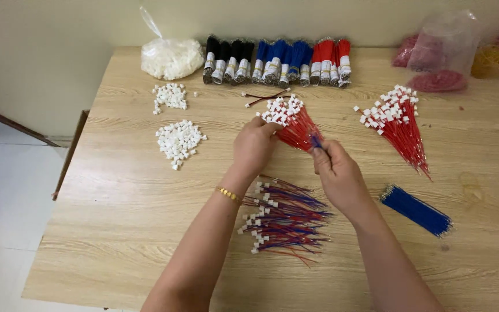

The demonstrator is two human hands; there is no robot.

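Nearest the camera, on the wooden table (116,231): heap of finished red-and-blue wire pairs (284,216) with white plugs, lying between the two forearms, apparently within easy dropping reach. To the right, just beyond the right forearm: loose bundle of blue wires (417,210), laid flat and slantwise, near enough for quick picking.

Above the heap: left hand (254,145) closed around a bunch of red wires (295,128), white plug ends fanned up and away, presumably to keep each plug separate and visible. Right hand (336,173) pinched shut on a single blue wire (316,142), its tip brought against the bunch where the left hand grips it.

Farther out: second fan of red wires with white plugs (397,121) resting on the right; two small piles of white connector housings (177,138) on the left, kept apart from the wires.

At the far edge: row of taped wire bundles (278,60), sorted black, blue, red; clear bag of white parts (171,58) at the left end; further plastic bags (443,55) of pink and yellow contents at the right corner.
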